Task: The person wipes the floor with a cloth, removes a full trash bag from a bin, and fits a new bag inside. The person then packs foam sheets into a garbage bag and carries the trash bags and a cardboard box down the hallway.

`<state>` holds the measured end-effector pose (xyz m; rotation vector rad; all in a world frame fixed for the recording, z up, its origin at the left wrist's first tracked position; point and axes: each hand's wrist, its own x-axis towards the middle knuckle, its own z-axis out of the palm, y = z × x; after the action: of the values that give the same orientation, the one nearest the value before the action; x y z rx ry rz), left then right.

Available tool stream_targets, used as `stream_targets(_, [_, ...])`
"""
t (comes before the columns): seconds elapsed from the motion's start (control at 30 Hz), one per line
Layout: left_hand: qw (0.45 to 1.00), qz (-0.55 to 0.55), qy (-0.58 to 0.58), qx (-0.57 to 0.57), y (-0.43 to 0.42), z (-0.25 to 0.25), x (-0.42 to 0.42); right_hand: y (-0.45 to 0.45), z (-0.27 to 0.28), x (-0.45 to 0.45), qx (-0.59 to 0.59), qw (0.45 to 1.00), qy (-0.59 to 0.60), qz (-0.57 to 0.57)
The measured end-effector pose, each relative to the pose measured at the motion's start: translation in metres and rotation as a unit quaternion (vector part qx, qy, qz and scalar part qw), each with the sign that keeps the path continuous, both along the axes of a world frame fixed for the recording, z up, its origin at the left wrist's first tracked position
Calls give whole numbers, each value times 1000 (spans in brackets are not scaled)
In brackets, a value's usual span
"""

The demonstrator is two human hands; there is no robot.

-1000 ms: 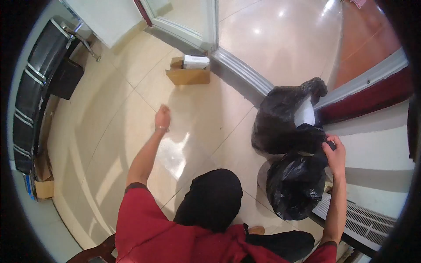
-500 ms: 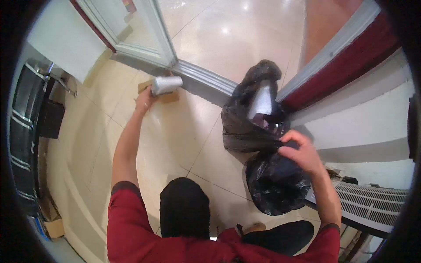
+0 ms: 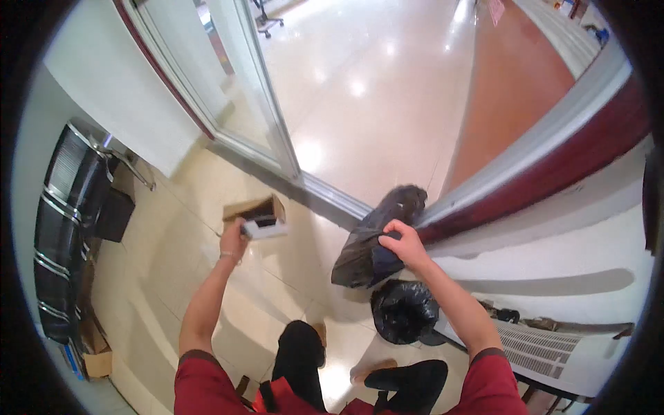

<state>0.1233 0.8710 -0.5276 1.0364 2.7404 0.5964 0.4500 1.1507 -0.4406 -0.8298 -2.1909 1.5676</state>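
Note:
My left hand (image 3: 234, 238) is closed at the near left corner of a small open cardboard box (image 3: 252, 209). The box is brown, with a dark inside and a white panel along its near side. My right hand (image 3: 404, 243) is closed, pinching the upper part of a black plastic bag (image 3: 356, 259). The bag stands bunched by the door threshold, and its contents are hidden. Just below that hand, a round bin lined with black plastic (image 3: 407, 315) sits on the floor.
At the left stands a black bench seat with metal trim (image 3: 59, 235). A glass sliding door (image 3: 266, 131) and its threshold run across the front. A white slatted unit (image 3: 532, 349) stands at my right, beside the white wall. My knees are at the bottom.
My view has shifted. The bag has been drawn up and narrowed, and the white item showing in it is hidden now. The white cylinder-like shape at my left hand no longer shows.

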Motion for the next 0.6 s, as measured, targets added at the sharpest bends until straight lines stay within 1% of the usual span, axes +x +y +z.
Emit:
stream_targets(0.07, [994, -60, -13, 90, -22, 33, -7, 7, 35, -10, -7, 1000, 0, -9])
stream_targets(0.13, [994, -74, -77, 6, -28, 93, -12, 3, 98, -23, -54, 998, -13, -37])
stream_targets(0.17, [991, -76, -110, 4, -34, 102, -17, 6, 118, -26, -28, 998, -46, -33])
stream_targets(0.2, [986, -77, -146, -3, -39, 110, -24, 8, 136, -31, -48, 998, -34, -39])
stream_targets(0.27, [980, -126, -149, 28, -33, 149, -18, 7, 169, -33, -61, 996, -8, -60])
stream_targets(0.3, [970, -128, -202, 52, -28, 162, -13, 6, 184, -38, -59, 996, -2, -64])
stream_targets(0.33, [954, -137, -257, 77, -15, 176, -9, 7, 200, -39, -88, 992, 10, -93])
stream_targets(0.37, [962, -170, -212, 32, 5, 209, -1, 10, 216, -38, -112, 986, 23, -124])
stream_targets(0.4, [965, -204, -162, -12, 23, 241, 6, 12, 234, -37, -104, 985, 27, -138])
stream_targets(0.43, [945, -243, -215, 49, 40, 241, 5, 11, 249, -37, -88, 982, 35, -161])
stream_targets(0.47, [941, -256, -214, 53, 60, 243, 5, 10, 264, -40, -73, 980, 41, -180])
stream_targets(0.5, [940, -240, -240, 38, 82, 248, 6, 9, 291, -43, -13, 980, 34, -197])
stream_targets(0.53, [938, -221, -265, 21, 101, 256, 10, 13, 304, -46, -9, 979, 40, -201])
stream_targets(0.6, [942, -231, -239, -53, 155, 314, 23, 28, 321, -50, 45, 974, 57, -216])
